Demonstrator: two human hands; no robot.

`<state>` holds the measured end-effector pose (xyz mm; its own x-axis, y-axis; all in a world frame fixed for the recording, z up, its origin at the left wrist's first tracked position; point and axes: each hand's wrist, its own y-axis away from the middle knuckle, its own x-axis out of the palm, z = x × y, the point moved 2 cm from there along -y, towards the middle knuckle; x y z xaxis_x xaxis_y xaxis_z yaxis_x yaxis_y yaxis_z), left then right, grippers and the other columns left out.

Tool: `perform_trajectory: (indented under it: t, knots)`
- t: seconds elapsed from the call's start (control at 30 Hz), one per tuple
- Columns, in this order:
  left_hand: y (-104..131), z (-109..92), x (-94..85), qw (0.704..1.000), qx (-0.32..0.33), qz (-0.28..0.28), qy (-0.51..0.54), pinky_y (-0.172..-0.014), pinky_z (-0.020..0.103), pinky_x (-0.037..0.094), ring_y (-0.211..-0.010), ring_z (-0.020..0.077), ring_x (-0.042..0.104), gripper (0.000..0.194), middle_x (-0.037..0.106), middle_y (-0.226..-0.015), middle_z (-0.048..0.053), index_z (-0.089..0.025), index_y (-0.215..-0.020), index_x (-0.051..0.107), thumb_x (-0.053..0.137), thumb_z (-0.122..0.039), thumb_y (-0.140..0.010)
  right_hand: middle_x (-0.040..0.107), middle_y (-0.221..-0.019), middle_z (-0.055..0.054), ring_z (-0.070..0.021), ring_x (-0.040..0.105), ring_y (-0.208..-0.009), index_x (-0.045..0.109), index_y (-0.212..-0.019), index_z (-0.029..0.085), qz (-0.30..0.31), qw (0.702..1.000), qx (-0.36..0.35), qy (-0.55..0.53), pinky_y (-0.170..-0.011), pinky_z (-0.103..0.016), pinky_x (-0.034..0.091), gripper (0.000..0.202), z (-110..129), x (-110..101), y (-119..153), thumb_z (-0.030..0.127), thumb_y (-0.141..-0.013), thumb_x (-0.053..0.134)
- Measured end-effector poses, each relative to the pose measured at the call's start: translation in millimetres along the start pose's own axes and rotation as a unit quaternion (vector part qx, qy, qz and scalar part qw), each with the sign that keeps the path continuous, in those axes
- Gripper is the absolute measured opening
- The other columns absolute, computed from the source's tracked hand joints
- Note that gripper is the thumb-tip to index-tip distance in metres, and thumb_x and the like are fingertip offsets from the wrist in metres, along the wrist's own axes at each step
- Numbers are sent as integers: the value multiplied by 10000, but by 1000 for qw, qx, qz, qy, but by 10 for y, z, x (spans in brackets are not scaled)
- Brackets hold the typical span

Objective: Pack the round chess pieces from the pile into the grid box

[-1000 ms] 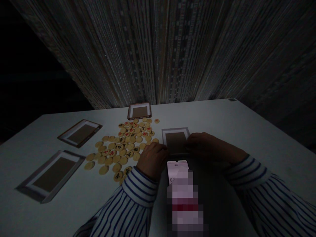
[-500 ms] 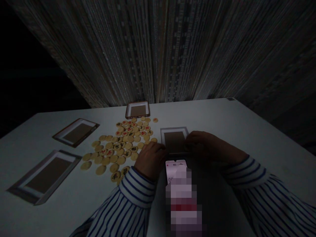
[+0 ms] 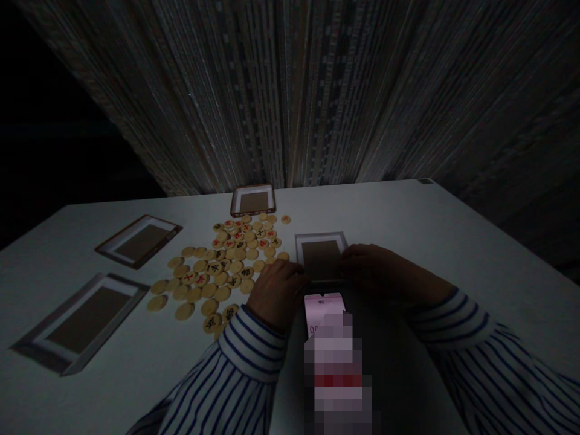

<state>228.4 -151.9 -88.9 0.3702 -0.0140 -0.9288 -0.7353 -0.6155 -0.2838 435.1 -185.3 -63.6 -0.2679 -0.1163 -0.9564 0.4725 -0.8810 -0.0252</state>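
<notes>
A shallow box (image 3: 319, 237) with a pale inner rim and a brown bottom lies on the white table in front of me. At its near left corner, my left hand (image 3: 277, 290) has bent fingers closed on the edge. My right hand (image 3: 369, 266) curls over the opposite side, its fingertips dim in the shadow. Wooden Chinese chess pieces (image 3: 235, 266), some with red or black characters and others plain, spread loosely to the left of my left hand. Below the box, between my forearms, is a phone (image 3: 324, 308) with a lit screen, partly covered by a pixelated patch.
More shallow boxes stand around the pieces: one at the back (image 3: 254, 211), one at the left (image 3: 136, 263), and one at the near left (image 3: 97, 281). Behind the white table (image 3: 385, 205) hangs a string curtain (image 3: 290, 90). The room is dark.
Almost nothing differs. My right hand has sunk very slightly beside the box, and the view has shifted a little. The pieces and boxes stay where they were.
</notes>
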Motion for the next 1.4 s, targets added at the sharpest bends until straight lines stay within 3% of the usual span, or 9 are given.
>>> perform_trajectory:
  t: [0.4,0.53,0.73,0.93,1.03,1.4]
  knots:
    - [0,7,7,1000,2,4,3,-750,385,460,-891,216,541,183,669,-972,84,-190,-935,690,549,-182,-819,615,-990,-76,-156,565,-860,654,-1001,174,18,999,-14,-27,-757,-311,460,229,-8,-16,0,153,-830,503]
    - [4,5,4,1000,-3,6,8,-766,386,460,-909,215,542,183,667,-985,78,-198,-939,688,559,-176,-812,598,-1011,-71,-158,563,-859,644,-1003,195,18,999,16,-37,-747,-318,466,234,-13,-19,16,154,-828,494]
    - [11,17,19,1000,7,-14,12,-746,378,457,-875,210,534,175,671,-966,76,-186,-932,684,550,-183,-820,612,-955,-66,-144,573,-818,595,-1032,175,-38,995,45,-82,-716,-293,478,226,10,-69,105,192,-834,485]
    - [0,15,15,1000,17,-8,3,-717,379,460,-854,209,541,161,673,-952,73,-186,-915,683,554,-193,-818,545,-1150,-106,-172,601,-779,597,-1120,245,-7,998,28,58,-659,-345,503,332,137,-28,167,284,-793,555]
    - [-4,1,-2,1000,12,-7,2,-717,380,459,-859,212,544,169,673,-953,80,-180,-916,684,542,-199,-827,556,-1149,-115,-181,612,-724,586,-1145,253,9,993,29,113,-603,-350,508,383,171,-13,165,302,-765,591]
    - [0,-3,-9,1000,5,-2,3,-727,382,459,-868,219,542,180,673,-966,74,-190,-934,687,547,-185,-821,600,-1103,-96,-167,613,-753,591,-1107,217,17,996,6,93,-631,-324,504,311,199,-50,151,234,-799,551]
